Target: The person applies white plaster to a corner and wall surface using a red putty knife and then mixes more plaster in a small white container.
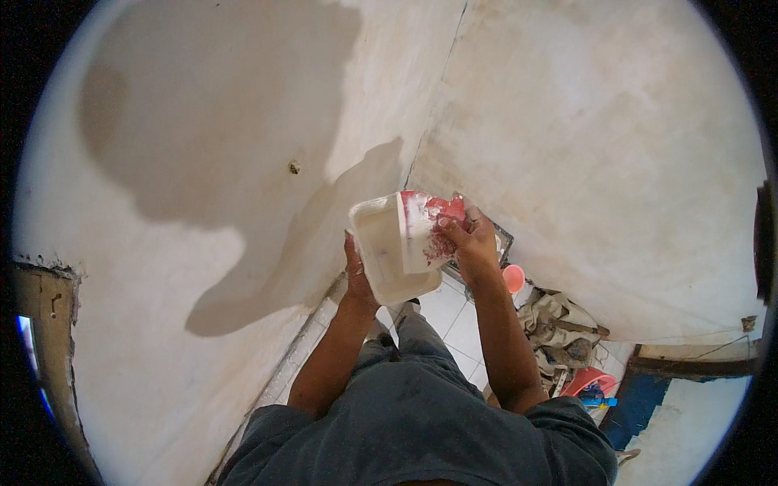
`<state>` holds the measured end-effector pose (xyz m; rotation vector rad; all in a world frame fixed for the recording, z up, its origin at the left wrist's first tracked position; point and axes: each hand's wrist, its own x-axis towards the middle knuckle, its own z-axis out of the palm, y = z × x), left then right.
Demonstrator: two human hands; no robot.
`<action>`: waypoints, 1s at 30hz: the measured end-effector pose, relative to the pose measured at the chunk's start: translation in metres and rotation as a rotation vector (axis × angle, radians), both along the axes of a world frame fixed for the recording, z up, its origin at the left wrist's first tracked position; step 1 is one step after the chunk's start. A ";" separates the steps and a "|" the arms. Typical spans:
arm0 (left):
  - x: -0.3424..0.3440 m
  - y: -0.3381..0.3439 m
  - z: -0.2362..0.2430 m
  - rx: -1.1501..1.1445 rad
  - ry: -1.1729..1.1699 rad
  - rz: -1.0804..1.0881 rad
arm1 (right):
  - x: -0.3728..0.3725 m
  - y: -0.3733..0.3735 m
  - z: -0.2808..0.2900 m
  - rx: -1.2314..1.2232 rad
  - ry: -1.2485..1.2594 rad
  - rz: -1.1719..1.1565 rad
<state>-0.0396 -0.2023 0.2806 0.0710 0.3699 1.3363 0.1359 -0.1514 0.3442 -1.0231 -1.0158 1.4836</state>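
My left hand (357,274) is wrapped round the side of a cream-coloured rectangular plastic tub (378,243), which is tilted in front of me. A pale coating shows on the tub's inside; how much it holds I cannot tell. In my right hand (476,247) is a red putty scraper (422,229), a broad flat blade largely smeared with white filler. Thumb on top, the fingers pinch it by its right end. The blade lies over the right part of the tub and hides that part of the rim.
Pale plastered walls meet in a corner ahead, and a small hole (294,168) marks the left one. On the tiled floor (463,330) to the right are a pink cup (513,279), a crumpled beige cloth (559,324) and a red basin (590,381). A dark-framed object stands behind my right hand.
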 end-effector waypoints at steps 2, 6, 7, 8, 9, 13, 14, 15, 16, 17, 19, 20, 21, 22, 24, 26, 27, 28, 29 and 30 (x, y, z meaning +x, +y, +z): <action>-0.007 -0.007 0.009 0.045 0.012 0.027 | -0.003 -0.001 0.003 -0.009 0.016 -0.017; -0.025 -0.019 0.013 0.056 0.120 0.192 | -0.008 0.017 -0.006 -0.095 0.144 -0.048; -0.028 -0.025 0.012 0.049 0.124 0.190 | -0.007 0.025 -0.012 -0.159 0.191 -0.072; -0.031 -0.030 0.012 0.020 0.134 0.205 | -0.009 0.039 -0.024 -0.168 0.193 -0.073; -0.034 -0.036 0.013 -0.010 0.144 0.223 | -0.013 0.056 -0.040 -0.161 0.272 -0.109; -0.022 0.006 0.015 -0.041 0.154 0.290 | -0.014 0.169 -0.073 -0.182 0.345 -0.171; -0.023 0.005 0.011 -0.045 0.159 0.290 | -0.018 0.184 -0.083 -0.206 0.355 -0.221; -0.029 0.000 0.006 -0.048 0.168 0.304 | -0.028 0.193 -0.090 -0.215 0.400 -0.197; -0.031 -0.003 0.004 -0.050 0.174 0.308 | -0.033 0.205 -0.099 -0.220 0.404 -0.194; -0.032 -0.004 0.002 -0.053 0.179 0.309 | -0.038 0.216 -0.108 -0.206 0.376 -0.197; -0.032 -0.004 0.004 -0.096 0.258 0.389 | -0.047 0.233 -0.121 -0.191 0.351 -0.193; -0.033 -0.005 0.001 -0.096 0.262 0.389 | -0.049 0.239 -0.128 -0.178 0.355 -0.240; -0.034 -0.006 -0.002 -0.102 0.273 0.425 | -0.054 0.243 -0.128 -0.165 0.355 -0.277; -0.035 -0.007 -0.005 -0.108 0.284 0.459 | -0.056 0.246 -0.128 -0.165 0.356 -0.271; -0.036 -0.006 -0.008 -0.110 0.263 0.470 | -0.060 0.249 -0.126 -0.178 0.323 -0.293; -0.038 -0.007 -0.011 -0.111 0.238 0.489 | -0.071 0.247 -0.105 -0.152 0.340 -0.291; -0.037 -0.006 -0.011 -0.093 0.203 0.473 | -0.071 0.247 -0.097 -0.122 0.360 -0.309; -0.037 -0.006 -0.011 -0.074 0.169 0.457 | -0.069 0.251 -0.094 -0.116 0.358 -0.309; -0.038 -0.005 -0.011 -0.070 0.165 0.455 | -0.068 0.258 -0.086 -0.112 0.341 -0.293; -0.037 -0.004 -0.010 -0.048 0.204 0.432 | -0.064 0.266 -0.080 -0.106 0.320 -0.282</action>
